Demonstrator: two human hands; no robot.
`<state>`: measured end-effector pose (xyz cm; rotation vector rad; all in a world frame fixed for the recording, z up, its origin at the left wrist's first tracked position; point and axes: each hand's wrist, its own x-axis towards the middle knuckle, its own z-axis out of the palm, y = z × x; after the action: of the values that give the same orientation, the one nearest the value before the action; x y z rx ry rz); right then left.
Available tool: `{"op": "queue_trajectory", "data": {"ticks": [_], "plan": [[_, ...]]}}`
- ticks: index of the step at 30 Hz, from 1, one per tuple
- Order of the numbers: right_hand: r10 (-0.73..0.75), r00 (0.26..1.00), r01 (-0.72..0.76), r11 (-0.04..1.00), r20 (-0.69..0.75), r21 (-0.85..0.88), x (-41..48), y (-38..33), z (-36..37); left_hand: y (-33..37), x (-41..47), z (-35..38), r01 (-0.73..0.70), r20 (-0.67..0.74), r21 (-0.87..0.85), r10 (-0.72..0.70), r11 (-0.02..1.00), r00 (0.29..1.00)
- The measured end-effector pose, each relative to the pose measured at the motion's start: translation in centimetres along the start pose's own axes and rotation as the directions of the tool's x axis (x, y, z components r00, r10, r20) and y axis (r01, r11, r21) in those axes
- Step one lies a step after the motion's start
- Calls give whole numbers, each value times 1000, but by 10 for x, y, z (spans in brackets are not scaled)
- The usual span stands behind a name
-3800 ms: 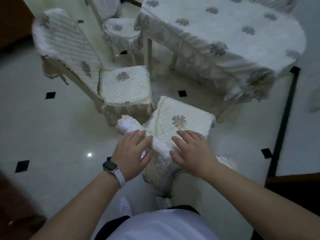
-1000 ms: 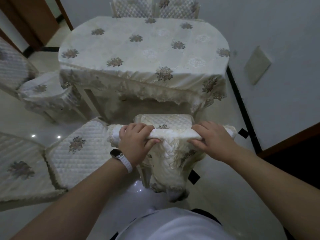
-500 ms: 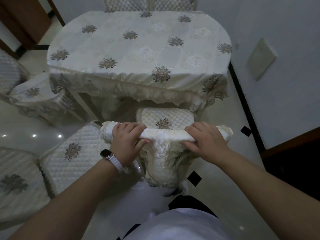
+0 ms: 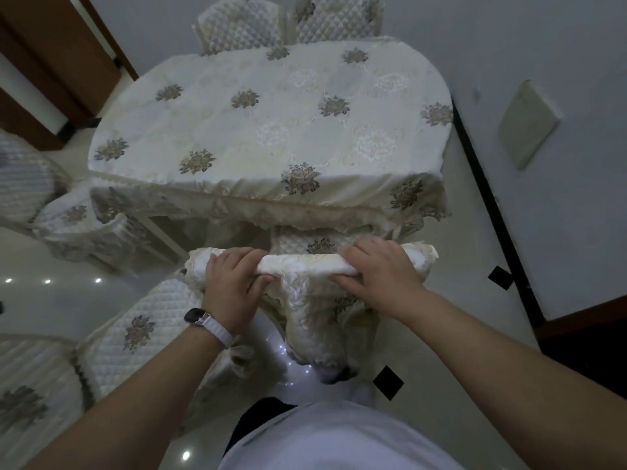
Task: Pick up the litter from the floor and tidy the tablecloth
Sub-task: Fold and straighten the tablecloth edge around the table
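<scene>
Right now both hands are on the nearest chair (image 4: pixel 315 327). The left grip (image 4: pixel 234 286) is curled over the top rail (image 4: pixel 302 264) towards its left end, fingers on top and thumb under. The right grip (image 4: pixel 376 276) is wrapped the same way towards the right end. Both are clamped on the rail through its lace cover, which hangs down the chair back in folds. The quilted seat (image 4: pixel 322 244) shows just past the rail, its far part under the cloth's hem.

The tablecloth (image 4: pixel 271 130) is spread over the oval table (image 4: pixel 164 235), cream with dark flower motifs. Top looks flat. The lace hem (image 4: pixel 237 205) droops along the near edge and bunches at the right corner (image 4: pixel 417 201).

Watch (image 4: pixel 196 315) with a white strap on the left wrist. A second chair (image 4: pixel 135 330) stands just left of the held one, seat facing up. Another one (image 4: pixel 78 215) sits at the table's left side, and two chair backs (image 4: pixel 241 28) are at the far end. Glossy pale floor (image 4: pixel 51 307) with black diamond tiles (image 4: pixel 387 382). Beige plate (image 4: pixel 527 123) on the right wall.
</scene>
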<state>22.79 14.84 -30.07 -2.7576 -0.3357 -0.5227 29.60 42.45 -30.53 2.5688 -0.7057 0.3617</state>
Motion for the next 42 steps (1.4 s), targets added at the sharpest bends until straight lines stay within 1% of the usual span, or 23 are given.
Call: {"op": "queue_trajectory", "data": {"ticks": [3,8,11,18,23,26,29,34,37,42], "plan": [[-1,1000,1,1000,14,-18,4,13,4,-3,7,10,-31,3,1,31,1000,1000],[48,998,-47,998,27,-33,16,38,9,0,33,28,-1,57,1,0,1000,998],[68,997,-67,997,45,-24,29,51,12,-3,53,36,-7,87,-16,9,1000,996],[124,988,-119,991,90,-56,64,69,27,-27,100,56,-82,49,-33,84,996,995],[147,981,-136,986,126,-95,91,79,36,-54,134,73,-158,84,-23,159,987,984],[179,975,-167,981,132,-98,105,86,41,-67,156,80,-200,82,-31,202,979,976],[195,973,-182,978,124,-104,120,94,45,-75,178,85,-241,85,-37,243,970,966],[209,962,-194,976,177,-101,123,107,52,-81,192,96,-305,122,-41,308,951,943],[201,961,-183,977,191,-110,122,119,56,-78,194,102,-305,120,-34,307,952,944],[186,964,-170,981,189,-99,128,137,55,-68,205,108,-256,154,-27,257,966,954]]}}
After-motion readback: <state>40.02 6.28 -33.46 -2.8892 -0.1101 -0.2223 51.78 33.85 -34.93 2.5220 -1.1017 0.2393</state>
